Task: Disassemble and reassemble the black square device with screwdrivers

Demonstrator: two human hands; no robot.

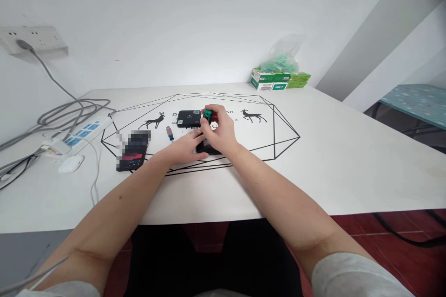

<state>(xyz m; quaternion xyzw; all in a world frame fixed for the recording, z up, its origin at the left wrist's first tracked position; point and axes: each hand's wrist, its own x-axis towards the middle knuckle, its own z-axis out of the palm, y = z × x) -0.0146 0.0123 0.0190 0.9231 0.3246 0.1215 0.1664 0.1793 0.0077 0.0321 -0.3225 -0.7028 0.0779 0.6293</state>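
Observation:
My right hand (222, 127) is closed around the handle of a green-and-black screwdriver (208, 114), held upright over a dark, flat device part (209, 145). The fingers hide the screwdriver's tip. My left hand (187, 147) grips the left side of that part, thumb along the near edge and fingers across the far side. Just behind lies a flat black plate with rounded corners and small white labels (188, 119), probably a cover. A small screwdriver (170, 133) with a clear reddish handle and blue collar rests left of my hands.
A phone (134, 151), partly blurred out, lies at the left. Beyond it are a white earbud case (71, 164), a power strip (83, 132) and coiled grey cables (66, 111). Green-and-white boxes (270, 80) with a plastic bag on top stand at the back right. A white table mat (334, 167) covers the table.

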